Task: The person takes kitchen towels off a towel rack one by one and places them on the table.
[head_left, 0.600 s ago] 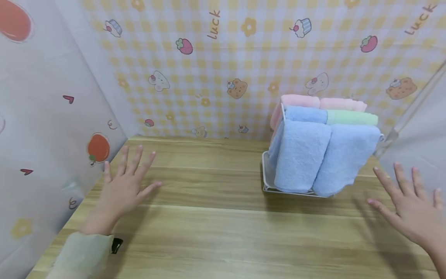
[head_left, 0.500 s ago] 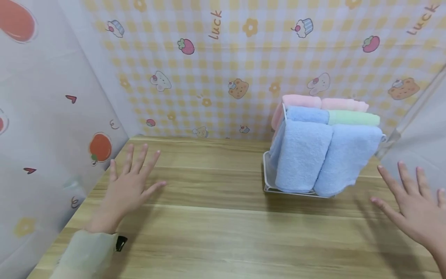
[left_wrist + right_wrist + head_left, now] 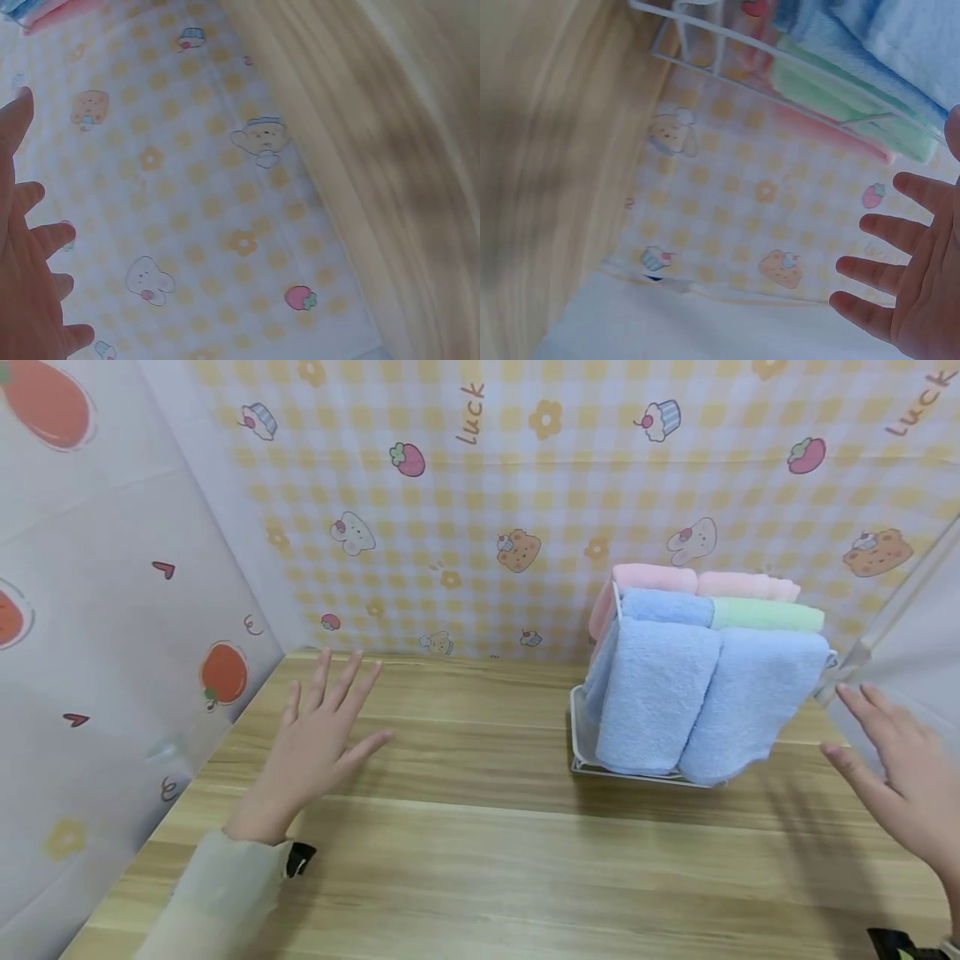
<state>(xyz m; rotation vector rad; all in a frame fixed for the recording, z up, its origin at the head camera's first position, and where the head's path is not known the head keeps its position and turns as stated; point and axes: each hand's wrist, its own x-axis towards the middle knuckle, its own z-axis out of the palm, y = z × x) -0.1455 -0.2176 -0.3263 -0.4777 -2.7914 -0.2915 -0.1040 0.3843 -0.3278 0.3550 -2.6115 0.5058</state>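
My left hand hovers over the left part of the wooden table, fingers spread and holding nothing. On the right, my right hand hangs beside a white wire rack, palm toward it, fingers extended. Two light blue towels drape over the rack's front. Behind them hang a blue towel and a green towel, with pink towels at the back. In the right wrist view, the rack's wire side shows near the spread fingers.
The wood-grain table runs back to a yellow-checked backdrop with cartoon prints. A white printed sheet walls the left side, and another white sheet stands at the right behind my right hand.
My left hand has moved right and slightly farther back. My right hand has turned its palm more toward the rack and lifted slightly. The scene has shifted a little rightward; the towels stay put.
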